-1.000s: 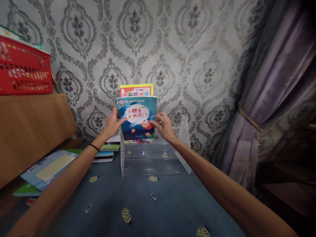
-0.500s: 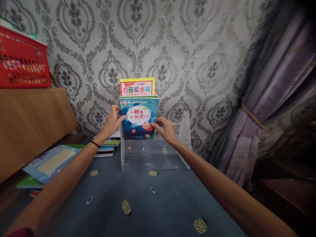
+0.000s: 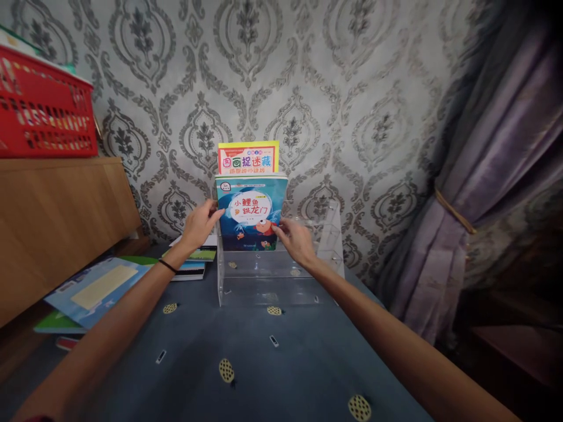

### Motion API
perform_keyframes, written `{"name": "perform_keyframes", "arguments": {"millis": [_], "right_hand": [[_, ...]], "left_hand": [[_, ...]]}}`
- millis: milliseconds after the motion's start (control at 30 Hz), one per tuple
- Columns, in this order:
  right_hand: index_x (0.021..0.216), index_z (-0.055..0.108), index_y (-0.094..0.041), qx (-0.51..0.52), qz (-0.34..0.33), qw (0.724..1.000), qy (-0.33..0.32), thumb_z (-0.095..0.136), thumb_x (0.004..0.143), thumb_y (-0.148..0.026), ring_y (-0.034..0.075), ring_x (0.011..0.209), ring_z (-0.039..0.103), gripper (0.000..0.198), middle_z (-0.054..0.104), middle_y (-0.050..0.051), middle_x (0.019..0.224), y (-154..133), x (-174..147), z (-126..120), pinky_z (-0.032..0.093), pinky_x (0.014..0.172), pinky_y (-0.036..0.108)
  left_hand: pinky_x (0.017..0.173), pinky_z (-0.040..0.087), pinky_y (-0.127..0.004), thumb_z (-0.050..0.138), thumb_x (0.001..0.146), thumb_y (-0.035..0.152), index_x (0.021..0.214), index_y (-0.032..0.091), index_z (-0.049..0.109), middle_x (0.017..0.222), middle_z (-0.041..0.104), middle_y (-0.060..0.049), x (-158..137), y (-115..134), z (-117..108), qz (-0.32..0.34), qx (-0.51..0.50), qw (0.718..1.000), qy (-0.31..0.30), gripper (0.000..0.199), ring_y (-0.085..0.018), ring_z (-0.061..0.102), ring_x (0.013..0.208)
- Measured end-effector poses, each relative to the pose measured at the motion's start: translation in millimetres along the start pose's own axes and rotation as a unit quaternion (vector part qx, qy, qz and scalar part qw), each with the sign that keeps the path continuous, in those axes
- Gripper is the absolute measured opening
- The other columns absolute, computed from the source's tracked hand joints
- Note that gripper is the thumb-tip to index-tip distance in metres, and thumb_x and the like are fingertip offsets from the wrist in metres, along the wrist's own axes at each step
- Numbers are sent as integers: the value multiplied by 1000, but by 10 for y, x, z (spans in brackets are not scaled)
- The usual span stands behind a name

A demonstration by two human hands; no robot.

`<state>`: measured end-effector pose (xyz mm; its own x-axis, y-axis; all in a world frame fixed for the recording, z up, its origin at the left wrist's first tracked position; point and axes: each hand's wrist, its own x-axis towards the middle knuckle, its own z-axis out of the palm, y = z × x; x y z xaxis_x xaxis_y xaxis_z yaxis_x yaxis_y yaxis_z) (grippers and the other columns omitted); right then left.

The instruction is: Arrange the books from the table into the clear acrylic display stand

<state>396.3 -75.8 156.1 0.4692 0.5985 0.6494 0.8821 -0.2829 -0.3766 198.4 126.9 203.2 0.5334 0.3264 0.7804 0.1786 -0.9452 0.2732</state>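
Note:
A blue picture book [image 3: 250,231] with a fish on its cover stands upright in a clear acrylic book rack [image 3: 259,287], on one of its upper tiers. My left hand [image 3: 200,224] grips the book's left edge, thumb on the cover. At the lower right edge, my right hand [image 3: 298,239] pinches the same book with its thumb in front. Behind rises a yellow and pink book [image 3: 248,157], its lower part hidden by the blue one. The rack's lower front tiers hold no books.
Loose books [image 3: 99,287] lie at the left on the patterned blue tablecloth [image 3: 189,375], with more books [image 3: 191,269] beside the rack. A red basket [image 3: 48,105] sits on a wooden cabinet [image 3: 61,223]. Wallpaper backs the table; a purple curtain [image 3: 444,264] hangs at right.
The blue book sits slightly lower against the book behind it. My right hand has slid a little down its edge. The whole view has shifted slightly.

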Motion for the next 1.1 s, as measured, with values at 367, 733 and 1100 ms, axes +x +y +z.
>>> {"name": "perform_keyframes", "arguments": {"millis": [367,733,1100], "right_hand": [[100,68,-16,-190,-12,980,-61,40,103,-34,28,82,72,33,78,13,85,-213,-14,-76,41,82,35],[102,72,-18,-253,-4,962,-99,43,103,-38,30,88,73,36,78,16,92,-351,21,-202,40,89,41],[102,76,-23,-186,8,973,-136,45,101,-37,24,78,71,34,78,8,86,-270,40,-234,35,61,29]], "left_hand": [[64,40,-31,47,98,39,83,22,53,73,63,-3,-75,25,-36,-1,37,996,-83,23,-23,62,72],[63,39,-31,48,98,36,80,22,54,73,64,-4,-62,8,-37,0,27,996,-86,23,-23,62,71],[68,41,-32,46,99,32,78,22,50,78,65,-5,-54,9,-66,3,40,994,-104,23,-24,63,76]]}}
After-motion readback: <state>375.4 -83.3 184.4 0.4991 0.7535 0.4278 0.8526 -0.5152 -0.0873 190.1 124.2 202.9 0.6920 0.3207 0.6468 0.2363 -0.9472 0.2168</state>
